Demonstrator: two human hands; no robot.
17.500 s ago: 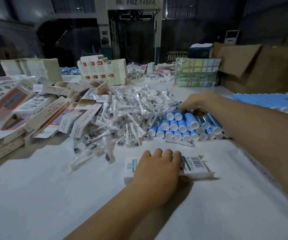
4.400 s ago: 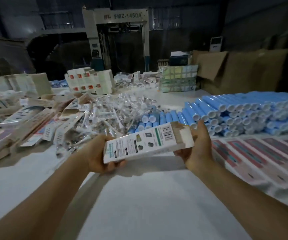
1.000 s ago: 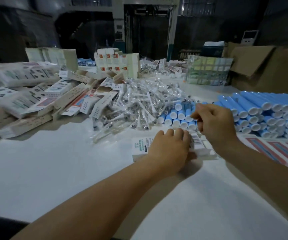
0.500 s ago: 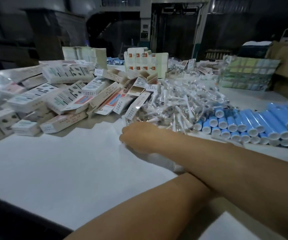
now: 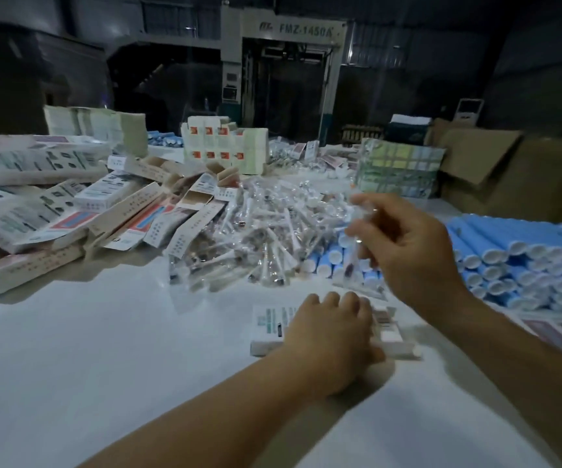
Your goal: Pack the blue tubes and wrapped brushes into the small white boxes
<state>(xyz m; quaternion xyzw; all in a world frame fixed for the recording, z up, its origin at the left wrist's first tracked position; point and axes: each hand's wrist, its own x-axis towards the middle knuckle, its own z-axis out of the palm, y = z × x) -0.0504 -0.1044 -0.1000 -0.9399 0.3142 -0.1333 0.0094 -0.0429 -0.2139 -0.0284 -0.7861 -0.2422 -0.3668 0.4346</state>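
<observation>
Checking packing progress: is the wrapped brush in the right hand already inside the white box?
Out. The right hand pinches the wrapped brush in the air above the white box, which lies flat under the left hand.

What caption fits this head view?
Left hand steadies a white box while right hand lifts a wrapped brush.

You are getting a single view, from the camera on your head, looking forward and down across the white desk [image 5: 110,349]. It is sitting close over your forearms, so they are filling the lower frame. Farther off it is facing a machine [image 5: 293,72] in the dim background, probably across the room. No second view is sharing the scene.
</observation>
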